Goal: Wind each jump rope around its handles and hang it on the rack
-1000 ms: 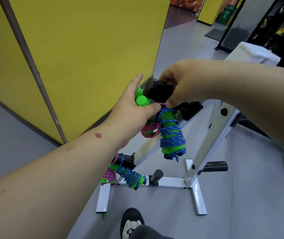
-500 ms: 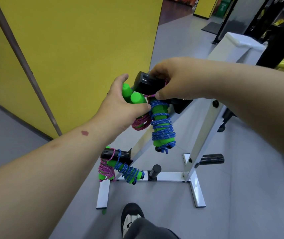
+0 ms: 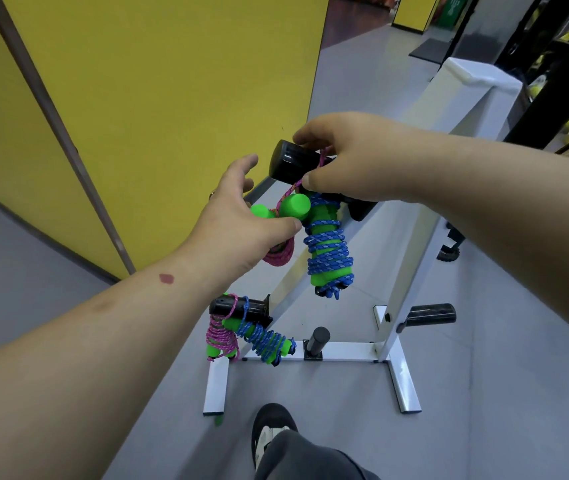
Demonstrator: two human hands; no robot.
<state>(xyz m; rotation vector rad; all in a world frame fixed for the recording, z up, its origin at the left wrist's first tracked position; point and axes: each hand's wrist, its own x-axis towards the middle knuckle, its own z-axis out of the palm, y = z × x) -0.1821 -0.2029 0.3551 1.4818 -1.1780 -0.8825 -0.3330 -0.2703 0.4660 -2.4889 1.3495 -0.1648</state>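
Observation:
A white rack (image 3: 394,296) with black pegs stands on the grey floor. At its upper black peg (image 3: 291,162) my right hand (image 3: 342,157) pinches a loop of pink cord against the peg. My left hand (image 3: 241,220) cups the green handles of the pink jump rope (image 3: 278,252), thumb under the handle ends, fingers partly spread. A blue jump rope (image 3: 328,254), wound on green handles, hangs from the same peg. Lower down, a wound pink rope (image 3: 220,336) and a wound blue rope (image 3: 262,341) hang from the lower left peg (image 3: 231,306).
A yellow partition wall (image 3: 155,98) stands close on the left. Two bare black pegs (image 3: 430,313) (image 3: 319,337) stick out low on the rack. My shoe (image 3: 272,431) is just in front of the rack's base. Dark gym equipment fills the far right.
My left hand has slid lower on the green handles and its fingers have opened. The pink cord loop now sits at the upper peg under my right hand. The head camera tilted down.

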